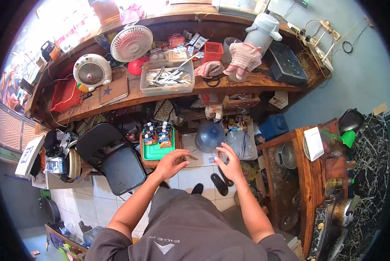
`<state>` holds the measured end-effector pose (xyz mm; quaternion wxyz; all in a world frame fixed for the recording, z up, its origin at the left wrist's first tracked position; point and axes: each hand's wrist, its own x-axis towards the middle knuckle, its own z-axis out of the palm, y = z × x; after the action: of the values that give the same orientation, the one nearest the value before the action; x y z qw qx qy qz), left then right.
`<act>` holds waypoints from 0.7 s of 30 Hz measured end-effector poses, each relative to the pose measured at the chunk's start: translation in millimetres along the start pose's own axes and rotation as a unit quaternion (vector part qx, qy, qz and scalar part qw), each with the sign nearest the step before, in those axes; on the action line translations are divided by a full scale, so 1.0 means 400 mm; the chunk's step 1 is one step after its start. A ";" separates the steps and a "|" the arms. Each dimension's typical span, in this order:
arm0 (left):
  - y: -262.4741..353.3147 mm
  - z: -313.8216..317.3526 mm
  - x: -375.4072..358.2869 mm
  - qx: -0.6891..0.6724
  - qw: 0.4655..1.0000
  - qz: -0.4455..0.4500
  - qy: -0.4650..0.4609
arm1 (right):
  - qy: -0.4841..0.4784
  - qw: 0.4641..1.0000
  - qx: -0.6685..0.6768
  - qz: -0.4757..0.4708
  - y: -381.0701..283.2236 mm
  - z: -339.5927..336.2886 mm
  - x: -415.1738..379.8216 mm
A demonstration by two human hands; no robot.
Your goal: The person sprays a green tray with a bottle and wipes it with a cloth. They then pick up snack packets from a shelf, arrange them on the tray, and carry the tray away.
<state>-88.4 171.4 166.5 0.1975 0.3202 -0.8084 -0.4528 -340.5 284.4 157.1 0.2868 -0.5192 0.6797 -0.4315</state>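
A small pale item (212,159), perhaps a sachet, is pinched between the fingers (221,153) of the right hand (230,164), which is held out in front of the body above the tiled floor (190,174). What the item is cannot be told for certain; it is too small. The left hand (172,162) is held just beside it, its fingers (182,153) half curled around a thin dark sliver (192,157) that sticks out toward the right hand. The two hands are near each other but are not seen to touch.

Just beyond the left hand, a green tray (153,152) is set on a low stand, and several small packets (157,132) are stacked at its far end; an exact count cannot be made, though roughly eight are suggested. The near part of the tray is bare. As a judgement, the handling of the small item appears to be at an early or middle stage: one piece is in hand and the stack is largely intact.

One clear water bottle (209,135) is seen past the hands, and one black chair (116,161) to the left. On the wooden worktop (256,80) two fans are counted, a larger (131,42) and a smaller (92,71), along with one clear tub of cutlery (166,78), one red basket (212,51) and one thermos jug (262,30).
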 end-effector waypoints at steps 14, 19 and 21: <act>-0.059 -0.206 0.032 -0.034 0.989 0.004 0.147 | -0.002 0.993 0.013 -0.115 -0.151 0.117 0.246; -0.097 -0.304 0.053 -0.062 0.984 0.012 0.165 | 0.033 0.991 0.020 -0.127 -0.241 0.140 0.348; -0.120 -0.334 0.068 -0.075 0.980 0.037 0.178 | 0.043 0.991 0.046 -0.115 -0.258 0.153 0.388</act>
<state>-10.3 53.1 194.5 0.3784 0.3497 -0.7351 -0.4405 -288.0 109.5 229.2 0.2294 -0.5606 0.6068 -0.5146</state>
